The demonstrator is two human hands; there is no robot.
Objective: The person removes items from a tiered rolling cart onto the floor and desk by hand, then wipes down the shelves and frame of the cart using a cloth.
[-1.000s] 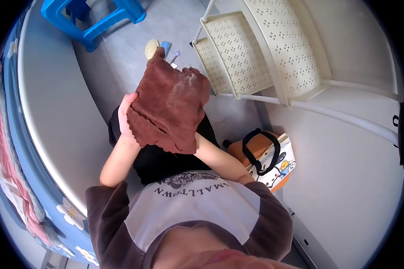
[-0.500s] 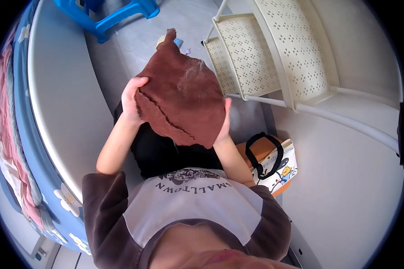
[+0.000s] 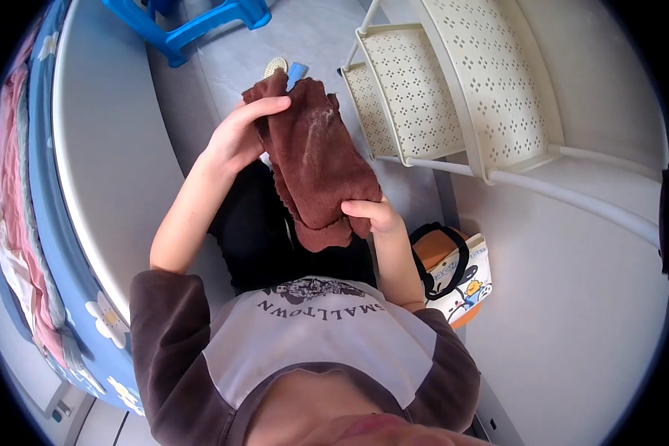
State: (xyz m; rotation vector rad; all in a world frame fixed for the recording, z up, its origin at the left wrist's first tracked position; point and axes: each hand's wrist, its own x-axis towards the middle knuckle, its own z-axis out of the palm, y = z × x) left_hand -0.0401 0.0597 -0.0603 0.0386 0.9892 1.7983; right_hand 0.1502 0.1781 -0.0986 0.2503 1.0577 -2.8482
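Note:
A brown cloth [image 3: 316, 152] with pale fuzz on its upper part hangs between my two hands, above my lap. My left hand [image 3: 247, 130] grips its upper left part, the thumb lying over the front. Lower down on the right, my right hand [image 3: 375, 213] pinches the cloth's edge, with the thumb on top. The cloth is folded, and its ragged edges show at the left and bottom. The fingers behind it are hidden.
Beyond the cloth, a round brush [image 3: 276, 65] and a blue object [image 3: 296, 73] lie on the floor. A blue stool [image 3: 215, 22] stands farther back, a cream perforated rack [image 3: 416, 89] at right. A printed bag [image 3: 464, 282] sits at lower right, a bed [image 3: 97, 186] at left.
The cloth was spread wide and is now folded narrower. My left hand has moved up and inward along it, and the right thumb has come over its front.

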